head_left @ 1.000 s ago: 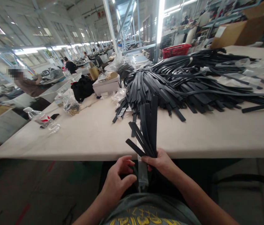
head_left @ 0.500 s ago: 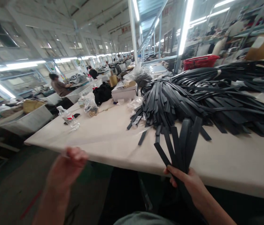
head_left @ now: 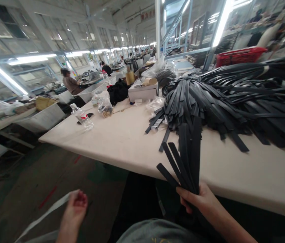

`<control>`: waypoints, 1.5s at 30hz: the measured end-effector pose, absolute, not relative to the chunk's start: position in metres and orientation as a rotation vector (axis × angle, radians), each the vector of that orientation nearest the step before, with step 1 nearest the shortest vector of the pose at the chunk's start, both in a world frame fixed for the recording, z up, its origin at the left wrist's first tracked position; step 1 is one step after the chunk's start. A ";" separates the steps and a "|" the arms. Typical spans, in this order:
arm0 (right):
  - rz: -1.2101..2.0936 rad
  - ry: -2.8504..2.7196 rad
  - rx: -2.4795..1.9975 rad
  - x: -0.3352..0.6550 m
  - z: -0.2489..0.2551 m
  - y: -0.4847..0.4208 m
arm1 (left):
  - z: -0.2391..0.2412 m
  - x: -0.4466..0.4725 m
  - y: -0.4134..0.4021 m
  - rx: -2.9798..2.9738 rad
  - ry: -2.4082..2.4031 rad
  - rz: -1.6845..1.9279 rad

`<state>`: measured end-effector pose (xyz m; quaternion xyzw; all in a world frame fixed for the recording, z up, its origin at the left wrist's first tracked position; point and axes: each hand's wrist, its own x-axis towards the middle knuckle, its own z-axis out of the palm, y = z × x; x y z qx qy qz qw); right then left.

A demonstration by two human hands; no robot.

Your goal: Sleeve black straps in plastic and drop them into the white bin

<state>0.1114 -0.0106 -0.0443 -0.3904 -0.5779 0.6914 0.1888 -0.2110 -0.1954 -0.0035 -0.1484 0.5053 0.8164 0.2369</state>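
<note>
My right hand is closed around a bunch of flat black straps, whose ends fan upward over the table's front edge. My left hand is low at the left, off the table, with its fingers curled in. From these fingers a thin whitish, see-through strip trails down to the left. Beyond the held bunch, a large heap of similar black straps covers the right side of the pale table. One loose strap end lies close to the heap's front.
A clear plastic bottle lies tilted on the left part of the table. Behind it are a clear bag with small pieces, a black cloth bundle and a white box. A red basket stands behind the heap. A co-worker sits farther left.
My left hand has moved down, away from the table edge, drawing the whitish strip with it. The straps in my right hand have swung slightly left and lower. The view has shifted left.
</note>
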 end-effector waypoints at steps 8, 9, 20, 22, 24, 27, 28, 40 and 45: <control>1.999 -1.925 -1.111 0.073 -0.025 -0.033 | -0.074 -0.145 -0.152 -0.555 1.117 1.963; 1.989 -1.940 -1.120 0.069 -0.023 -0.035 | -0.070 -0.140 -0.149 -0.549 1.070 1.942; 1.900 -2.128 -1.063 0.049 -0.032 -0.049 | -0.056 -0.114 -0.133 -0.597 1.070 1.898; 1.827 -2.185 -1.057 0.047 -0.035 -0.049 | -0.059 -0.112 -0.134 -0.559 1.066 1.895; 1.743 -2.247 -1.044 0.045 -0.038 -0.049 | -0.061 -0.112 -0.136 -0.528 1.048 1.888; 1.614 -2.324 -1.038 0.045 -0.042 -0.048 | -0.064 -0.113 -0.137 -0.525 1.047 1.892; 1.585 -2.337 -1.045 0.045 -0.043 -0.048 | -0.065 -0.113 -0.137 -0.532 1.056 1.896; 1.597 -2.318 -1.054 0.038 -0.046 -0.051 | -0.073 -0.111 -0.138 -0.487 0.996 1.912; 1.637 -2.266 -1.104 0.035 -0.047 -0.050 | -0.073 -0.110 -0.139 -0.483 0.998 1.898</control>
